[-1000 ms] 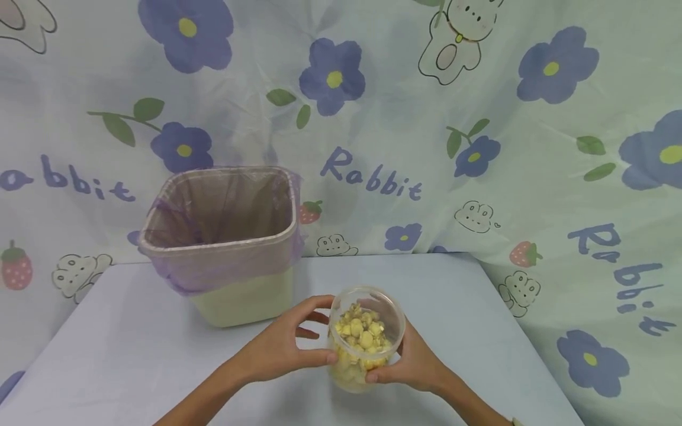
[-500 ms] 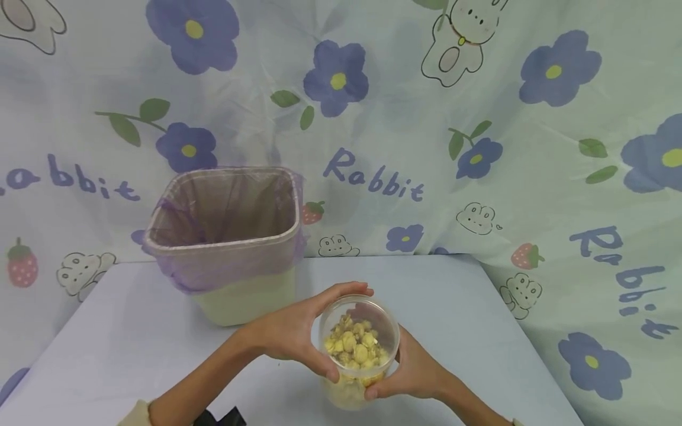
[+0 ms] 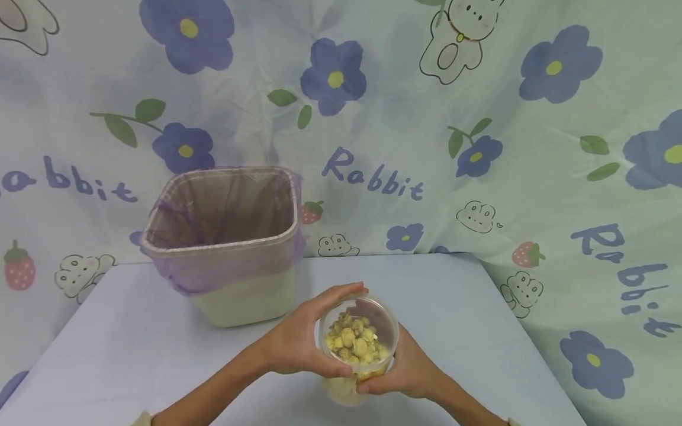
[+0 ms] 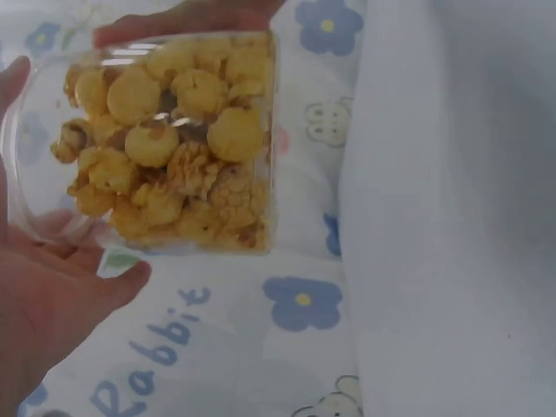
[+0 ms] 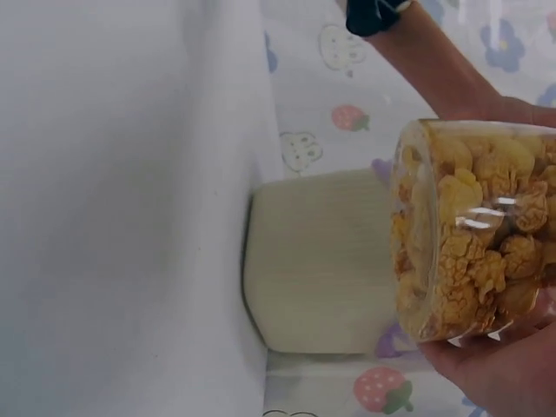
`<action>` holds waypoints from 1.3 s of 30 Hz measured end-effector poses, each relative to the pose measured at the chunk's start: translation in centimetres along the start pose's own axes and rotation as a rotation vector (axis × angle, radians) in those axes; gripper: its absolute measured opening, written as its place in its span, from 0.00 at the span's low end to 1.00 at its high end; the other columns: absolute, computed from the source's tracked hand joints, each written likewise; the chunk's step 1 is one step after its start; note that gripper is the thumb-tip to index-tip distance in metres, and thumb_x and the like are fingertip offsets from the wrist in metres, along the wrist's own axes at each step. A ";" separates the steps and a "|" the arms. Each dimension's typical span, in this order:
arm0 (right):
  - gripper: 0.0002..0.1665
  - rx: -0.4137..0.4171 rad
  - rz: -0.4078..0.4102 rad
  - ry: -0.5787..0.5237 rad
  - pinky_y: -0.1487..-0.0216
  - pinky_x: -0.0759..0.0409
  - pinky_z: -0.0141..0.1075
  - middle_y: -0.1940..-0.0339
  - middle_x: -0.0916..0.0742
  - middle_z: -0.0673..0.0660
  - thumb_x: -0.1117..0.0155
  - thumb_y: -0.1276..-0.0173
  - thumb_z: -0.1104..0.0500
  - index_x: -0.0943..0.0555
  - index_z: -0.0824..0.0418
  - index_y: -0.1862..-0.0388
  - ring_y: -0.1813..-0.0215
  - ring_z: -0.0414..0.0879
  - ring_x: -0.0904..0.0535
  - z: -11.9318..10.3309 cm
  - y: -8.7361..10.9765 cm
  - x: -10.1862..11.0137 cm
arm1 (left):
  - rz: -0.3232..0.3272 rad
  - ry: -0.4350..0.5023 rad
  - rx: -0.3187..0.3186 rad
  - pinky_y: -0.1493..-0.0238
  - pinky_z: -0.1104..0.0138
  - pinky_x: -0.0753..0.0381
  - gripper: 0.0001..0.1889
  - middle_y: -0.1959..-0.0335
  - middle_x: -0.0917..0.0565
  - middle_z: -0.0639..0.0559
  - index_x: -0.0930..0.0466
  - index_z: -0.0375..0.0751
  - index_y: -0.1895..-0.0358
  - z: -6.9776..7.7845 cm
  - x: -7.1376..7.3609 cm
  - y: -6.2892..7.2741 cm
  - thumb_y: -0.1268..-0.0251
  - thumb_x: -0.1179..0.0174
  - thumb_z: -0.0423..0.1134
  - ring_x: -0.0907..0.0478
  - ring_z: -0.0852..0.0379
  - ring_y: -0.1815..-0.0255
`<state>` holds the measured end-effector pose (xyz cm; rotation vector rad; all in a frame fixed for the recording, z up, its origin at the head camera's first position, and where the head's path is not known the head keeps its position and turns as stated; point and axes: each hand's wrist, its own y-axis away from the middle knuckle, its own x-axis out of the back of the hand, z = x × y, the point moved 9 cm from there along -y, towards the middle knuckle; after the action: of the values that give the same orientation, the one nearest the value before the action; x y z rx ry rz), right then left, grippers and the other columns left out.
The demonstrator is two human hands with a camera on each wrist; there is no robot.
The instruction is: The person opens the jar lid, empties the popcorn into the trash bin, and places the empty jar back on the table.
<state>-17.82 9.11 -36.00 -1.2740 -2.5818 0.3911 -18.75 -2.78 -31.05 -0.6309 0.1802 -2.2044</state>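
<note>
Popcorn jar: low centre of the head frame, clear-walled, held above the white table; both wrist views show a gap under its base.
Popcorn: yellow-brown round pieces, massed towards the base, some bare wall towards the rim. From where I stand I can't tell whether the mouth is covered.
Left hand: clamped round the jar's upper end, fingers over the far side of the rim, thumb on the near side.
Right hand: wrapped round the body from the right, lower down, thumb across the near wall. Both grips are on the jar.
Bin: left of centre, standing on the table beyond the left hand, well apart from the jar; purple liner folded over its rim.
Backdrop cloth: flowers, rabbits, lettering, across the upper frame.
Handling: looks like a two-handed hold at two heights, one hand at the top, one on the body. I'd let the right hand bear the weight and steady the body, leaving the left free to work at the rim.
Care: smooth wall, may slip if turned hard. Best squeeze evenly and hold the mouth upward, in case pieces can spill.
</note>
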 end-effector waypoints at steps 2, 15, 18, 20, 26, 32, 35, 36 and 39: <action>0.62 -0.009 0.046 0.063 0.33 0.30 0.42 0.32 0.27 0.62 0.18 0.54 0.66 0.43 0.57 0.23 0.33 0.58 0.30 0.2 0.0 0.2 | 0.048 -0.026 -0.005 0.31 0.48 0.36 0.54 0.28 0.32 0.58 0.38 0.53 0.24 -0.3 0.0 0.1 0.60 0.18 0.42 0.37 0.51 0.27; 0.61 -0.065 0.154 0.099 0.36 0.26 0.43 0.30 0.29 0.58 0.18 0.51 0.62 0.43 0.52 0.22 0.33 0.56 0.30 1.3 -0.3 1.4 | 0.185 -0.060 0.070 0.33 0.40 0.39 0.66 0.25 0.38 0.56 0.55 0.61 0.19 -0.9 0.3 0.3 0.61 0.17 0.45 0.41 0.49 0.26; 0.61 -0.044 0.103 0.054 0.34 0.28 0.41 0.29 0.29 0.60 0.18 0.50 0.61 0.43 0.54 0.22 0.32 0.56 0.31 1.0 -0.2 1.2 | 0.089 0.020 0.075 0.32 0.34 0.46 0.65 0.24 0.39 0.55 0.58 0.60 0.19 -1.0 0.7 0.2 0.58 0.18 0.43 0.45 0.46 0.24; 0.60 -0.027 0.058 0.025 0.33 0.30 0.40 0.29 0.29 0.61 0.17 0.50 0.59 0.43 0.56 0.22 0.31 0.56 0.31 0.6 -0.1 0.9 | 0.011 0.059 0.080 0.33 0.32 0.51 0.63 0.24 0.39 0.56 0.57 0.60 0.19 -1.2 0.9 0.2 0.55 0.20 0.47 0.49 0.46 0.22; 0.61 -0.016 -0.093 -0.102 0.31 0.32 0.44 0.29 0.31 0.66 0.18 0.47 0.56 0.46 0.61 0.21 0.31 0.60 0.33 -0.2 0.1 -0.7 | -0.259 0.180 0.120 0.30 0.38 0.50 0.60 0.21 0.45 0.58 0.51 0.58 0.20 -1.7 -0.1 0.2 0.55 0.23 0.63 0.52 0.51 0.21; 0.62 -0.017 -0.173 -0.159 0.30 0.33 0.46 0.29 0.33 0.68 0.19 0.45 0.55 0.48 0.60 0.21 0.30 0.61 0.35 -0.5 0.2 -1.5 | -0.368 0.254 0.179 0.27 0.49 0.52 0.61 0.20 0.51 0.62 0.50 0.60 0.20 -2.0 -1.1 0.5 0.59 0.20 0.58 0.62 0.58 0.20; 0.62 -0.002 -0.182 -0.131 0.30 0.33 0.46 0.29 0.32 0.68 0.19 0.45 0.54 0.48 0.60 0.21 0.30 0.60 0.34 -0.6 0.1 -1.4 | -0.355 0.274 0.158 0.27 0.49 0.54 0.61 0.19 0.51 0.60 0.49 0.56 0.20 -1.8 -1.2 0.4 0.58 0.21 0.58 0.65 0.58 0.20; 0.62 0.000 -0.181 -0.122 0.30 0.33 0.46 0.29 0.32 0.67 0.18 0.46 0.54 0.47 0.60 0.21 0.30 0.60 0.34 -0.6 0.0 -1.3 | -0.347 0.281 0.141 0.26 0.48 0.54 0.60 0.20 0.50 0.59 0.49 0.54 0.20 -1.7 -1.2 0.3 0.57 0.21 0.58 0.65 0.57 0.20; 0.62 0.008 -0.165 -0.094 0.30 0.33 0.46 0.29 0.31 0.66 0.18 0.46 0.53 0.46 0.59 0.21 0.30 0.60 0.34 -0.7 -0.1 -1.1 | -0.311 0.299 0.117 0.26 0.50 0.51 0.58 0.21 0.45 0.57 0.48 0.52 0.20 -1.6 -1.1 0.2 0.54 0.21 0.54 0.61 0.55 0.20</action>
<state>-17.02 8.26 -35.43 -1.0537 -2.7354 0.4385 -18.79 -2.24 -32.93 -0.2747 0.1104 -2.5834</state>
